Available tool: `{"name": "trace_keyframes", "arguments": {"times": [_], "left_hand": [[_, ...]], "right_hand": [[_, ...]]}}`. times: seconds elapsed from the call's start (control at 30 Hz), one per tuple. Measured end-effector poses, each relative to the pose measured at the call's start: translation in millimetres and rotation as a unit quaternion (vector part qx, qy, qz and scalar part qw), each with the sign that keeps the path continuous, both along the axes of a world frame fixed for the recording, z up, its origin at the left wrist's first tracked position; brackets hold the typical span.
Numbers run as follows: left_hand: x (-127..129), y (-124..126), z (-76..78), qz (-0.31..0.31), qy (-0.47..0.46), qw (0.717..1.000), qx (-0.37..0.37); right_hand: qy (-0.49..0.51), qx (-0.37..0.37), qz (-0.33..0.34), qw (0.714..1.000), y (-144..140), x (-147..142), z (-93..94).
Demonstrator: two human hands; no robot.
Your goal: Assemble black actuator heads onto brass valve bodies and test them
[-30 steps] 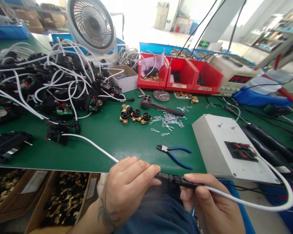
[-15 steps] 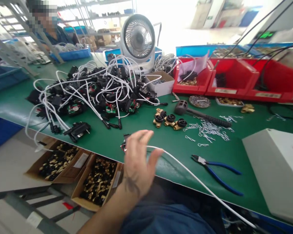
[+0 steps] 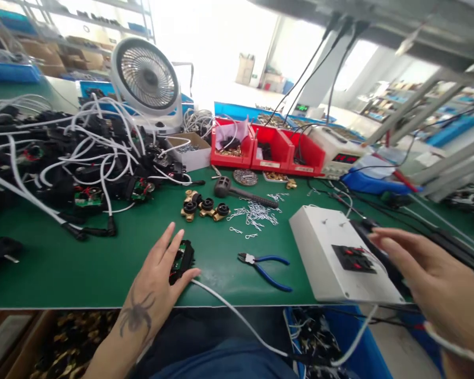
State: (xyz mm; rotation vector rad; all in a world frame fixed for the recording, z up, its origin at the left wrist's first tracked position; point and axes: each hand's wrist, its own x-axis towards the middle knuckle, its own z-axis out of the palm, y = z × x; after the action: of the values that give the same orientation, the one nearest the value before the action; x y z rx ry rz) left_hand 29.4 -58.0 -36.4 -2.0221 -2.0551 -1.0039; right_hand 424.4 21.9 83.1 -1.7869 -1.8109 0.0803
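Note:
My left hand rests on the bench with its fingers spread, touching a black housing with a green circuit board. From that housing a white cable hangs over the front edge. My right hand, slightly blurred, is beyond the right side of a grey box; thumb and forefinger come together beside a dark, long thing. What they hold, if anything, is hidden. Blue-handled cutting pliers lie between my left hand and the box.
Brass fittings with black caps, a dark hammer and metal clips lie farther back. Red bins and a fan stand behind them. Many cabled housings pile up left. A blue crate is below the edge.
The view has swung right, bringing the whole grey box and my right hand into sight. My left hand stays at the housing, whose circuit board now shows more fully.

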Motion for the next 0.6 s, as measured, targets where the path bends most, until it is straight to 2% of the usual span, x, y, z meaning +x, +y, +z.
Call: {"name": "trace_keyframes", "arguments": {"times": [0.1, 0.17, 0.3, 0.4, 0.6], "left_hand": [[3, 2, -8.8, 0.107, 0.040, 0.993, -0.018], [4, 0, -8.1, 0.114, 0.045, 0.991, -0.046], [13, -8, 8.2, -0.020, -0.062, 0.997, -0.037], [28, -13, 23.5, -0.074, -0.143, 0.987, -0.012], [48, -16, 47.6, -0.222, -0.177, 0.957, 0.052]], "right_hand": [[0.028, -0.036, -0.005, 0.999, 47, -8, 5.5], [0.026, -0.069, 0.021, 0.997, 62, -14, -3.8], [0.028, -0.110, 0.046, 0.992, 68, -17, -21.3], [0.020, -0.117, 0.041, 0.992, 70, -13, -24.2], [-0.026, -0.109, 0.045, 0.993, 73, -11, -23.9]]}}
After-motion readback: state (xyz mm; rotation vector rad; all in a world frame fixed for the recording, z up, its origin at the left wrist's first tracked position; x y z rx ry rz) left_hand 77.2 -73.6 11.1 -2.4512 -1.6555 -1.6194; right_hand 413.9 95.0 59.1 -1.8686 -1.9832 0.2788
